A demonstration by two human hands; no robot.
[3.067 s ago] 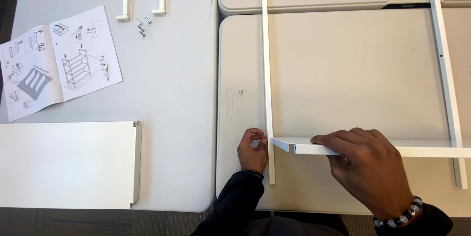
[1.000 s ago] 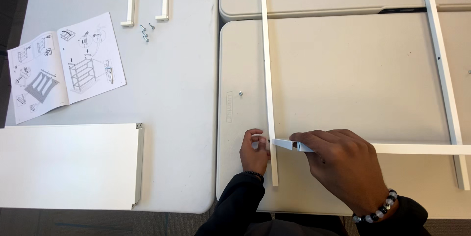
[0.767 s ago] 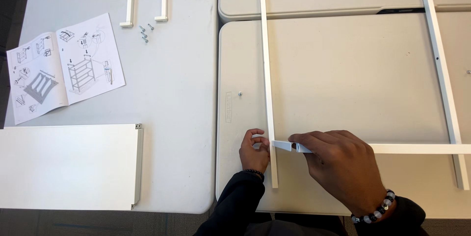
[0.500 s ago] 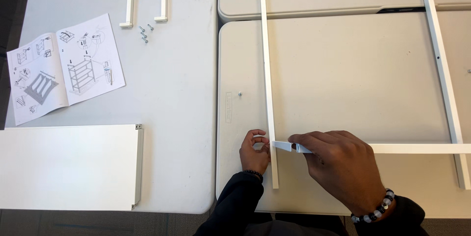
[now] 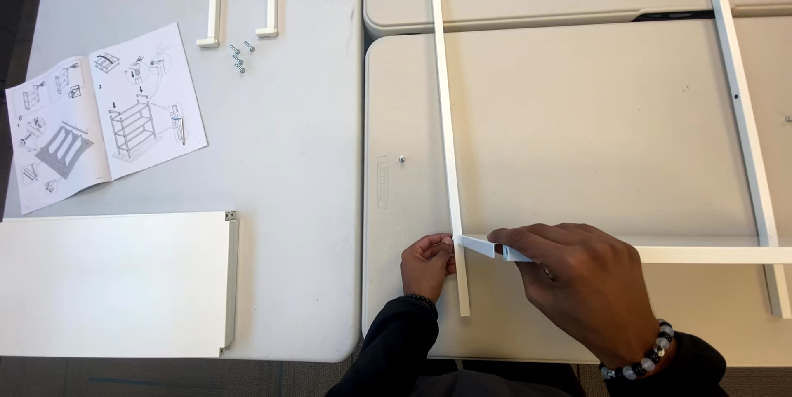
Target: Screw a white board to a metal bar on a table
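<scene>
Your right hand (image 5: 590,290) holds the shelf (image 5: 709,253) against the left rail (image 5: 446,133); your left hand (image 5: 426,261) pinches that joint; spare screws (image 5: 238,55) lie far left.

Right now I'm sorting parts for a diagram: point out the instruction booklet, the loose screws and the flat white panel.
instruction booklet (image 5: 103,121): head view, on the open right-hand page.
loose screws (image 5: 239,55): head view, on the middle of the small cluster.
flat white panel (image 5: 115,281): head view, on its broad top face.

Bare tabletop (image 5: 577,133) between upright rails (image 5: 445,117)
</scene>
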